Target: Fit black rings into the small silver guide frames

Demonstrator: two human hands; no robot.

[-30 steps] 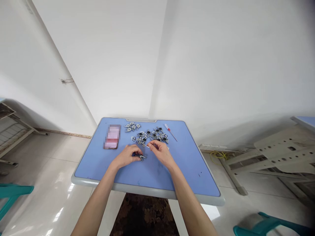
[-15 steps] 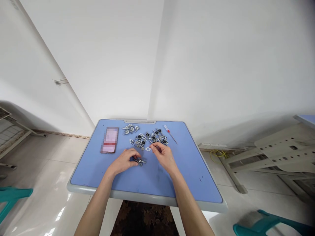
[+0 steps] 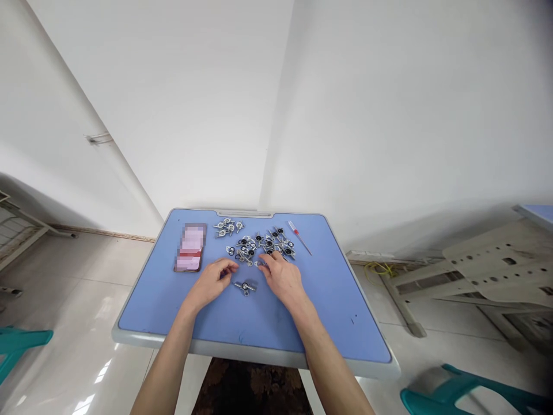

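My left hand (image 3: 210, 282) rests on the blue table (image 3: 268, 323), fingers curled a bit, holding nothing I can see. My right hand (image 3: 281, 277) lies flat-ish w/ fingers spread narrow, tips at the near side of the pile of metal bits (image 3: 261, 243). Can't tell if a tiny bit is under those tips.

Between my hands sits one small metal piece (image 3: 245, 286), alone on the table, just beside my left fingers, not touching. It is near the middle of the table, closer to the far edge than the near edge.

To do this well, I think I should pinch one bit at a time w/ thumb + 1st finger, slow, so the pile does not scatter. Keep the lone piece apart so it does not mix back in.

The piece is longer than wide. Its long way runs about left-right, along the table's near edge, w/ a round part near the middle. Too small to tell which end is the front.

A phone (image 3: 189, 255) lies by the far left corner, and a red-handled tool (image 3: 299, 236) by the far right.
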